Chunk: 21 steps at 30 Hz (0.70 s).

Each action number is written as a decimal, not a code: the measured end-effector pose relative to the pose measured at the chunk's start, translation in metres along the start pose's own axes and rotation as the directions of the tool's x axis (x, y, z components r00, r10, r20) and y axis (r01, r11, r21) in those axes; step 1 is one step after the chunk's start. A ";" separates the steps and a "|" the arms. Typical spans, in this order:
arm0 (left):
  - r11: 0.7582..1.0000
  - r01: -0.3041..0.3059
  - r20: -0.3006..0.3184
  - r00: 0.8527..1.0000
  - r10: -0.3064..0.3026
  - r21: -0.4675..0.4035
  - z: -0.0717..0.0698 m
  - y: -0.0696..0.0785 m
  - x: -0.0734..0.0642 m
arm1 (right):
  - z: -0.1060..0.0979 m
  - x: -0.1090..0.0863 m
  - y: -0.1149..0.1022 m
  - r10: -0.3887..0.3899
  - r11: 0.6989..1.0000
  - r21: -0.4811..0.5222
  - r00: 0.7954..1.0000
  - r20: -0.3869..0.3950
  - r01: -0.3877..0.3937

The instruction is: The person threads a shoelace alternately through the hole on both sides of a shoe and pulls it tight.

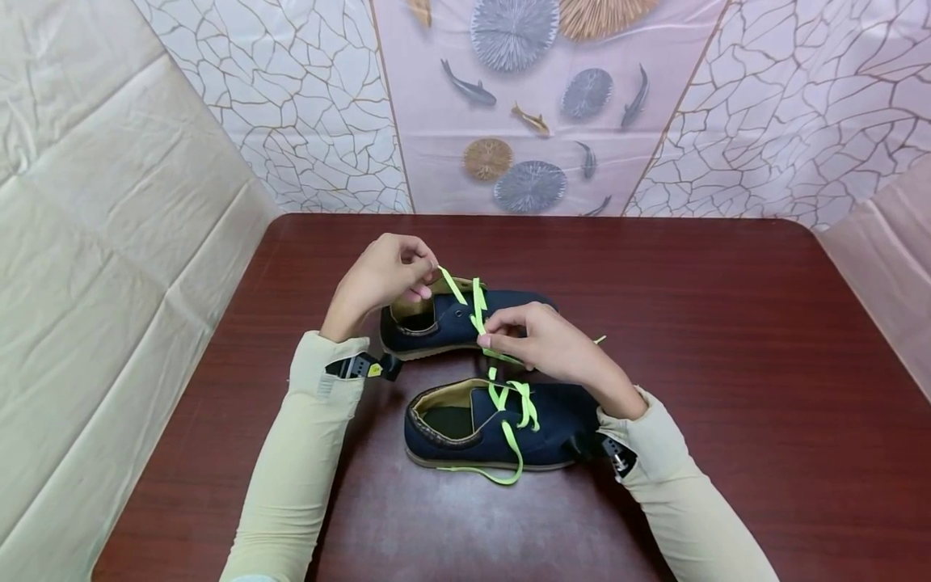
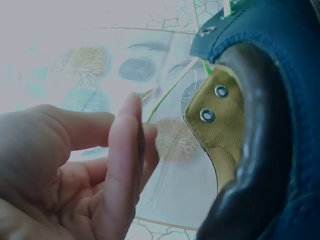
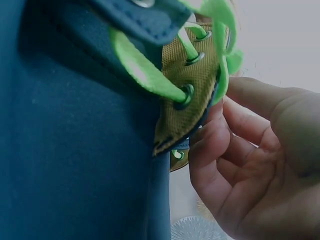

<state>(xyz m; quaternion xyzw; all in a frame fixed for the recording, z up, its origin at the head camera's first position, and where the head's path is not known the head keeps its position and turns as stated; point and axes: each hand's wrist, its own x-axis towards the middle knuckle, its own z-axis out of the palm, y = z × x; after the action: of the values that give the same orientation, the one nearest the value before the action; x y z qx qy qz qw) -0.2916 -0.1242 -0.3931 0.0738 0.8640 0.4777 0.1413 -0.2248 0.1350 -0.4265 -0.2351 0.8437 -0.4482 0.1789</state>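
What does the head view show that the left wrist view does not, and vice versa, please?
Only the head view shows the nearer shoe and the reddish-brown tabletop.

Only the left wrist view shows the palm side of the left hand.

Both show that hand pinching a green lace of the farther shoe, and the patterned backdrop.

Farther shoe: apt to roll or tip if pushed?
The farther shoe would probably slide rather than roll or tip, sitting low and sole-down on the table. Its lace, pinched by the left hand, might hold it back.
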 end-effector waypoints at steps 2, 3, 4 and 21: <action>0.999 -0.024 -0.042 0.999 0.022 -0.029 -0.001 0.000 0.000 | 0.000 0.000 0.000 0.002 1.000 0.007 1.000 0.010 -0.002; 0.999 -0.035 -0.066 0.997 0.032 -0.034 -0.001 -0.001 0.001 | 0.000 0.001 0.001 0.001 1.000 0.012 1.000 0.016 -0.001; 0.999 -0.044 -0.094 0.995 0.040 -0.031 -0.001 -0.001 0.001 | 0.001 0.001 0.002 0.000 1.000 0.017 1.000 0.022 -0.001; 0.964 -0.261 -0.347 0.910 0.227 -0.054 0.000 0.003 0.001 | 0.000 0.000 0.000 0.020 1.000 0.022 0.997 0.076 -0.022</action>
<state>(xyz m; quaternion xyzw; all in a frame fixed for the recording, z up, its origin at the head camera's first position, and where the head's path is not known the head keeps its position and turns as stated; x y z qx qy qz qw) -0.2926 -0.1224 -0.3907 0.0910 0.8344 0.5395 -0.0661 -0.2248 0.1353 -0.4268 -0.2410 0.8336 -0.4466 0.2179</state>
